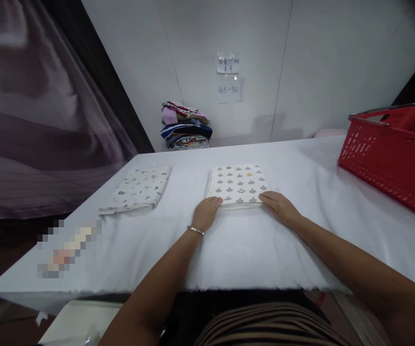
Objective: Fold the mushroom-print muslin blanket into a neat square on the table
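A folded white cloth with grey and one yellow print (237, 185) lies flat in the middle of the white table (250, 240). My left hand (206, 212) rests at its near left corner, fingers on the edge. My right hand (279, 205) touches its near right corner, fingers lying flat. Whether either hand pinches the cloth I cannot tell. A thin bracelet sits on my left wrist.
A second folded patterned cloth (137, 189) lies to the left. A stack of folded coloured garments (185, 126) stands at the far edge by the wall. A red plastic basket (395, 156) occupies the right side. Paper notes (229, 77) hang on the wall.
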`<state>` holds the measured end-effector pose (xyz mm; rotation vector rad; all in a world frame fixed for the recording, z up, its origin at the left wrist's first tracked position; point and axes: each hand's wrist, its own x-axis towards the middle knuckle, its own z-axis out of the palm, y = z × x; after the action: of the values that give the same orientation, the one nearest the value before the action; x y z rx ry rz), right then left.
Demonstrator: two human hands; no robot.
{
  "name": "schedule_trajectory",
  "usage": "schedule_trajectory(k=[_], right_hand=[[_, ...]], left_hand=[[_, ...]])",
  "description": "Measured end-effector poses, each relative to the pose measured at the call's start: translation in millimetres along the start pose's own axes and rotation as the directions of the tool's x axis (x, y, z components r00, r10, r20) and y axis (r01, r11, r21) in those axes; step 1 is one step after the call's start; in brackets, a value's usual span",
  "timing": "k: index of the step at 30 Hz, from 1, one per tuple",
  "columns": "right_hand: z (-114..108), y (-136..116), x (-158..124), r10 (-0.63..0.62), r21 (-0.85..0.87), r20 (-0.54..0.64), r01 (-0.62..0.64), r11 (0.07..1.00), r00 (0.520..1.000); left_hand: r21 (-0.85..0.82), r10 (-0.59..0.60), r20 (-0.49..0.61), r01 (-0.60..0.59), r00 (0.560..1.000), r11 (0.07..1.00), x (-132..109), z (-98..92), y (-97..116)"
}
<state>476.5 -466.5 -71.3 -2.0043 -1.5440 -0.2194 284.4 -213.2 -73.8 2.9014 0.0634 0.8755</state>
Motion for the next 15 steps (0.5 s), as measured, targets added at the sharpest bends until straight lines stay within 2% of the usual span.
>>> schedule_trajectory(k=[3, 6, 9, 11, 13, 15], right_hand=[[2.5, 5.1, -5.5, 0.023, -0.010, -0.030, -0.024, 1.000, 0.999], [0.0, 2.1, -7.9, 0.061, 0.036, 0.002, -0.061, 0.997, 0.998], [-6.3, -4.5, -3.1, 0.203, 0.160, -0.001, -0.200, 0.967, 0.979], [-11.5, -5.7, 5.8, 0.352, 0.233, -0.055, -0.331, 0.914, 0.934], [-16.2, -2.6, 19.2, 0.525, 0.233, -0.043, -0.502, 0.833, 0.850], [-18.7, 3.5, 34.5, 0.664, 0.171, 0.046, -0.661, 0.731, 0.747]], left_hand=[[-0.022, -0.041, 0.010, 0.041, 0.999, 0.999, -0.5, 0.0, -0.8], [-0.067, -0.095, 0.068, 0.100, 0.993, 0.993, 0.2, -5.2, 2.1], [-0.132, -0.146, 0.116, 0.161, 0.982, 0.978, 1.5, -13.8, 7.3], [-0.170, -0.201, 0.091, 0.214, 0.975, 0.962, 3.5, -18.2, 9.9], [-0.182, -0.298, 0.056, 0.304, 0.953, 0.935, 7.3, -20.4, 10.6], [-0.166, -0.471, 0.064, 0.474, 0.880, 0.865, 12.9, -20.7, 9.1]])
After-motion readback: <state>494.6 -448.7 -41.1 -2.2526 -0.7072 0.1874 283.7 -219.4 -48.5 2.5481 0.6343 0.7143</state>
